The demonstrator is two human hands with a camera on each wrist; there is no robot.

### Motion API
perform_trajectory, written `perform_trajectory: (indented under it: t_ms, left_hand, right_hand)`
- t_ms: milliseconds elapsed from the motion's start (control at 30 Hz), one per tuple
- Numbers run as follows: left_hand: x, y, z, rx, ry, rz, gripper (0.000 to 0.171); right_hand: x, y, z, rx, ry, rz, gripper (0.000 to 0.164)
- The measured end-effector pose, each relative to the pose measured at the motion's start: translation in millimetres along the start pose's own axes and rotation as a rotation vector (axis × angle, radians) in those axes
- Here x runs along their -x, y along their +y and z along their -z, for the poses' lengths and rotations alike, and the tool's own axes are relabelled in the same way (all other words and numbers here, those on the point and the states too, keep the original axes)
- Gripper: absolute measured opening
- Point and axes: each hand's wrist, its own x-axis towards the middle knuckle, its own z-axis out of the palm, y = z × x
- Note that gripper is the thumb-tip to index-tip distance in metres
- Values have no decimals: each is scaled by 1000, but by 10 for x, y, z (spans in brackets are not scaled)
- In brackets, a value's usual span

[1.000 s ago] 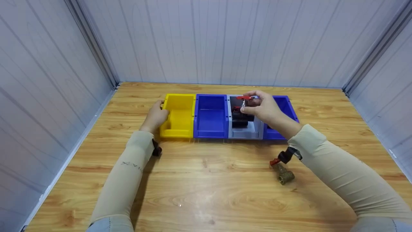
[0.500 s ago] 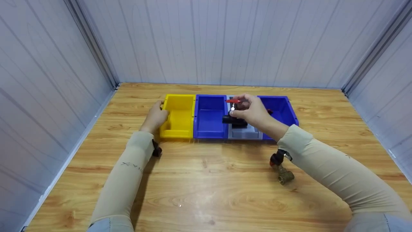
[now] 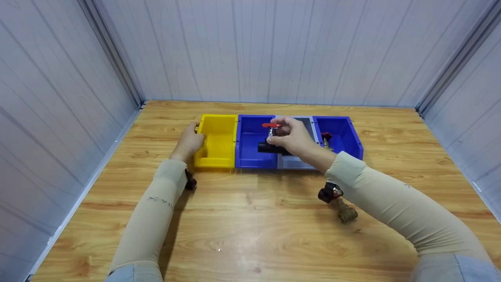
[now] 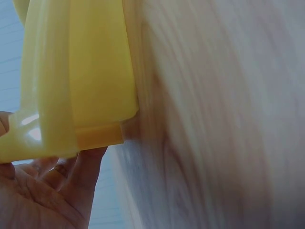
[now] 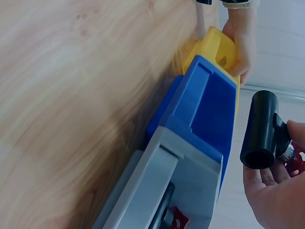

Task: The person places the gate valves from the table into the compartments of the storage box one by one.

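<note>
My right hand (image 3: 299, 141) pinches a black pipe valve (image 3: 267, 147) by the stem under its red handle. The valve hangs above the boundary of the middle blue bin (image 3: 256, 162) and the grey bin (image 3: 295, 162). In the right wrist view the valve's black tube (image 5: 259, 129) shows one open end. My left hand (image 3: 189, 143) grips the left wall of the yellow bin (image 3: 215, 162), thumb over the rim and fingers outside. Another black valve (image 5: 163, 212) with a red handle lies in the grey bin.
A second blue bin (image 3: 346, 143) closes the row at right, with a red-handled brass valve (image 3: 326, 143) inside. On the wooden table (image 3: 250, 219), a brass valve (image 3: 347, 214) lies near my right forearm, partly covered by the wrist camera (image 3: 328, 192). Panel walls (image 3: 270, 51) surround the table.
My right hand has carried the black valve left from over the grey bin, toward the middle blue bin. The left hand keeps its place on the yellow bin.
</note>
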Motion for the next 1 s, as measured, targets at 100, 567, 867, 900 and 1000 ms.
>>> perform_trajectory:
  t_ms: [100,567,867,900,1000]
  left_hand:
    - [-5,3,-5,11,-4,-4,61]
    - [-6,9,14,2,-12,-9,60]
    - [-36,2,4,-4,1,-3,60]
    - [-33,1,4,-2,2,-10,60]
    - [-25,0,5,3,-4,-21,61]
  right_hand:
    - [-4,-4,-41,-20,-2,0,58]
    - [-66,-1,-204,-65,5,-40,53]
    - [-99,41,-333,-118,21,-24,59]
    - [-99,46,-343,-115,20,-24,59]
    - [-97,66,-368,-95,16,-33,58]
